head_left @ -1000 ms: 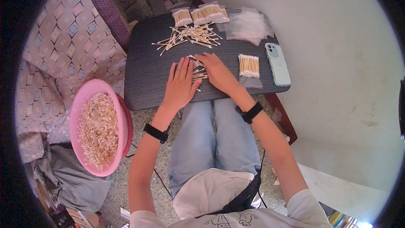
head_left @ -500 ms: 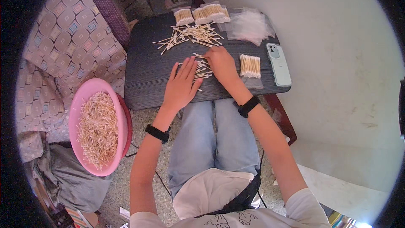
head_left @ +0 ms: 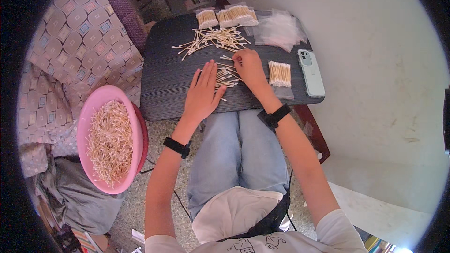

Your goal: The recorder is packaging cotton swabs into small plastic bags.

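Observation:
My left hand (head_left: 201, 94) lies flat with straight fingers beside and partly over a small group of wooden cotton swabs (head_left: 225, 78) near the table's front. Just right of that group, my right hand (head_left: 250, 70) is closed, thumb and fingertips pinching at a cotton swab (head_left: 226, 58) that points out to the left. Its fingertips partly hide the grip. Beyond both hands spreads a loose pile of swabs (head_left: 213, 40). A clear bag filled with aligned swabs (head_left: 280, 74) rests to the right of my right hand.
Filled swab bags (head_left: 237, 16) line the dark table's (head_left: 161, 77) far edge, beside a stack of clear plastic bags (head_left: 279, 30). A pale phone (head_left: 311, 72) lies at the right edge, near the wall (head_left: 375, 65). A pink basin (head_left: 137, 136) full of swabs stands at the left.
My right hand has drawn back slightly to the right, uncovering more of the swabs between my hands. My left hand stays flat in nearly the same place.

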`<act>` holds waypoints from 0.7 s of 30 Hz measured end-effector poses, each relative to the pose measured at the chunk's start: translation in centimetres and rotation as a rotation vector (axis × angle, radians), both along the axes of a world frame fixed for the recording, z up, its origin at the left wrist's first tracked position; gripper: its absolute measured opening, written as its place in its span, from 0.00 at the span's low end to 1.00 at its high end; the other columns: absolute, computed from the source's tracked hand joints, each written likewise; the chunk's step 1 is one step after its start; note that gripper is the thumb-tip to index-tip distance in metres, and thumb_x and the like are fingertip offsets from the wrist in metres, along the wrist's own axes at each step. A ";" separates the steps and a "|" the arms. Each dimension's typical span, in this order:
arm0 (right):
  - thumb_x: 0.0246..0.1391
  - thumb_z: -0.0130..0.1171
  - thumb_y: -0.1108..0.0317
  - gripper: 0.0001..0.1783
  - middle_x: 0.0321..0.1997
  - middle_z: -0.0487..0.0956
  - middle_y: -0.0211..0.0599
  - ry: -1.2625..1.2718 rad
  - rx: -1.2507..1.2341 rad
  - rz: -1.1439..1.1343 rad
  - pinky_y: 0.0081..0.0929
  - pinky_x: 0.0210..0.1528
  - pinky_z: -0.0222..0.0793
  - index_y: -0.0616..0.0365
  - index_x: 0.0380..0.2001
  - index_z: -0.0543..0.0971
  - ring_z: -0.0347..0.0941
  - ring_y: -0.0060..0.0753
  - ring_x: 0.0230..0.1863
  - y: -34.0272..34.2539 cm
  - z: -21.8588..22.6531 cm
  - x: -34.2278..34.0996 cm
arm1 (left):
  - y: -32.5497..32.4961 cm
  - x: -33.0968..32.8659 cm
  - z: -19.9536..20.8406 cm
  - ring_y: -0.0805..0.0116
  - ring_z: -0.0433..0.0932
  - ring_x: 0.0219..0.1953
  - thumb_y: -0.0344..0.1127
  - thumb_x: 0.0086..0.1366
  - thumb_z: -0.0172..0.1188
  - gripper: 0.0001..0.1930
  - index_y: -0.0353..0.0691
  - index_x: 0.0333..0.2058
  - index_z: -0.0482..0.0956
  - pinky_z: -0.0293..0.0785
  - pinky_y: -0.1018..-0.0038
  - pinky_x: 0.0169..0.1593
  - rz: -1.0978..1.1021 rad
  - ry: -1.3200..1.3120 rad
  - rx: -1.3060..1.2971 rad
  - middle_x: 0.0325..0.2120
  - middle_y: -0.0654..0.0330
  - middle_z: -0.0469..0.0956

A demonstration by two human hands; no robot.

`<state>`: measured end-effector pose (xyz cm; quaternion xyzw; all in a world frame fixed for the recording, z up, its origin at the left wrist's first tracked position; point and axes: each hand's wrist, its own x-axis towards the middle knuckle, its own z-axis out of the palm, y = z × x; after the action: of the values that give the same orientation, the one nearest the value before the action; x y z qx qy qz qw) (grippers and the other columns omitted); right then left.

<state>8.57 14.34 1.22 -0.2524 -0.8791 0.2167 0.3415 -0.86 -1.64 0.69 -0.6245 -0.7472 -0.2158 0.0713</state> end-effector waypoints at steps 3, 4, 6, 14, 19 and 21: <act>0.46 0.55 0.76 0.04 0.32 0.78 0.48 0.008 -0.028 0.007 0.40 0.46 0.67 0.62 0.26 0.79 0.73 0.50 0.38 0.1 -0.1 0.1 | 0.2 0.1 -0.1 0.57 0.54 0.66 0.49 0.68 0.42 0.32 0.28 0.60 0.56 0.46 0.63 0.67 -0.003 -0.008 0.001 0.62 0.46 0.56; 0.46 0.55 0.76 0.04 0.32 0.78 0.48 0.009 -0.029 0.009 0.40 0.46 0.67 0.62 0.26 0.79 0.73 0.50 0.38 -0.1 0.0 0.1 | 0.1 0.0 -0.2 0.57 0.55 0.66 0.49 0.68 0.43 0.31 0.28 0.60 0.57 0.47 0.63 0.67 0.003 -0.008 0.001 0.62 0.46 0.57; 0.47 0.54 0.76 0.04 0.32 0.78 0.48 0.000 -0.063 0.115 0.40 0.45 0.67 0.62 0.26 0.79 0.73 0.51 0.38 -0.5 0.3 0.0 | 0.0 -0.2 -0.4 0.57 0.55 0.65 0.49 0.68 0.43 0.31 0.28 0.60 0.57 0.47 0.63 0.67 0.010 -0.007 0.000 0.62 0.45 0.57; 0.48 0.54 0.76 0.04 0.32 0.77 0.48 0.123 -0.076 0.077 0.40 0.43 0.67 0.63 0.26 0.78 0.72 0.51 0.37 0.0 -0.1 0.0 | 0.2 0.0 -0.1 0.56 0.56 0.64 0.49 0.68 0.44 0.30 0.28 0.58 0.60 0.48 0.62 0.67 -0.005 -0.034 0.021 0.60 0.46 0.60; 0.49 0.54 0.75 0.05 0.32 0.75 0.46 0.051 -0.011 -0.008 0.41 0.42 0.67 0.61 0.27 0.79 0.70 0.51 0.36 0.0 -0.7 0.4 | 0.2 -0.2 -0.5 0.56 0.57 0.64 0.49 0.68 0.44 0.29 0.30 0.57 0.63 0.48 0.61 0.67 -0.001 -0.004 0.013 0.60 0.48 0.61; 0.49 0.55 0.74 0.07 0.33 0.75 0.44 0.103 0.104 0.025 0.40 0.42 0.68 0.60 0.31 0.80 0.70 0.49 0.37 -0.2 -0.5 0.5 | 0.3 -0.1 -0.6 0.55 0.57 0.64 0.49 0.68 0.44 0.28 0.31 0.57 0.64 0.48 0.60 0.67 0.000 -0.016 0.018 0.60 0.48 0.61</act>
<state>9.06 14.12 0.70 -0.2119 -0.8734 0.1877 0.3962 -0.99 -1.39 0.13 -0.6220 -0.7459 -0.2275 0.0708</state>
